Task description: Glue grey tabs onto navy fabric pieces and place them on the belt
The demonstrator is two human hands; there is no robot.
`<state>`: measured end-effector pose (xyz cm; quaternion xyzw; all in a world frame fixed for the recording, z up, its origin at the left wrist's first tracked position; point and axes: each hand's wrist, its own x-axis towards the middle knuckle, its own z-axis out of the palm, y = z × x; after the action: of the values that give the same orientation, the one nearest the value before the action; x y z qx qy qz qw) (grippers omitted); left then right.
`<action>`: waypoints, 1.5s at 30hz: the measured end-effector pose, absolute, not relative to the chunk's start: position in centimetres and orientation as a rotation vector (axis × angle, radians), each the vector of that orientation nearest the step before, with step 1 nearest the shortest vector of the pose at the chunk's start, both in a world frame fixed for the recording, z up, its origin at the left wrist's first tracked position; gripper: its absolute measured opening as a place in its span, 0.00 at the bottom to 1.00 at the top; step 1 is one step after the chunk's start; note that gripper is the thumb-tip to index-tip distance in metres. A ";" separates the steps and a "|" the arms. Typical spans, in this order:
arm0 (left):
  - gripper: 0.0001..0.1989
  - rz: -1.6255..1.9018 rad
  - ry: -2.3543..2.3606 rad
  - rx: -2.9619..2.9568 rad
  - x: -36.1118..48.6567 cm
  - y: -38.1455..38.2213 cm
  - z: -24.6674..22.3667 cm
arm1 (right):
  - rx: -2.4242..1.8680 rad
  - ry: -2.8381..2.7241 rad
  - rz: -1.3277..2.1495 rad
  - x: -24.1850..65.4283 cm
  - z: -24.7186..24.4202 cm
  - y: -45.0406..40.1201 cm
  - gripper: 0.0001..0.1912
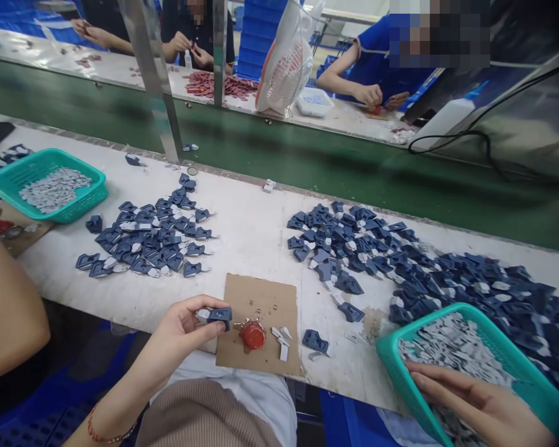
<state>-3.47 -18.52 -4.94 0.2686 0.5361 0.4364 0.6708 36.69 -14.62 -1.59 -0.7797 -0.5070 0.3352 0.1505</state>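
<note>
My left hand [186, 332] pinches a dark blue plastic piece with a light grey tab [218, 316] between thumb and fingers, above the left edge of a brown cardboard sheet [261, 290]. On the cardboard sit a round red cap-like object [253, 335], several tiny metal rings and a few loose grey strips [283, 349]. My right hand [479, 397] reaches into a green basket [391, 366] of small grey plastic pieces [451, 341]. Its fingers are stretched out over them, with nothing visible in them. A single dark blue piece [315, 340] lies right of the cardboard.
Piles of dark blue pieces lie at left [144, 236] and right [335, 236]. Another green basket [69, 211] stands far left, near a neighbour's arm [9, 310]. A metal post [156, 81] rises from the bench's back edge. Across a green strip [242, 143], other people work with red pieces.
</note>
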 end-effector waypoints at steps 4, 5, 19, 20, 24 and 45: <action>0.12 0.992 1.194 0.595 -3.6 -18.7 -5.2 | -2.275 -1.334 1.103 37.0 -1.4 -13.9 0.11; 0.13 0.994 1.188 0.593 -3.7 -18.7 -5.2 | -2.268 -1.321 1.105 37.3 -1.5 -13.9 0.11; 0.10 0.965 1.186 0.600 -3.3 -19.2 -5.4 | -2.203 -1.356 1.296 41.2 -3.5 -14.5 0.15; 0.10 0.958 1.186 0.607 -3.2 -19.2 -5.4 | -2.201 -1.381 1.281 41.1 -3.2 -14.4 0.14; 0.12 0.923 1.190 0.629 -3.0 -19.2 -5.5 | -2.231 -1.405 1.042 39.2 -2.0 -14.4 0.11; 0.15 0.844 1.169 0.622 -2.5 -20.5 -6.3 | -1.178 -2.397 0.917 18.3 -2.8 -15.0 0.08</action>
<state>-2.49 -20.46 -6.34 0.2801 0.5262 0.3801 0.7072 18.34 -15.03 -2.79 -0.4120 -0.8382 0.3207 0.1579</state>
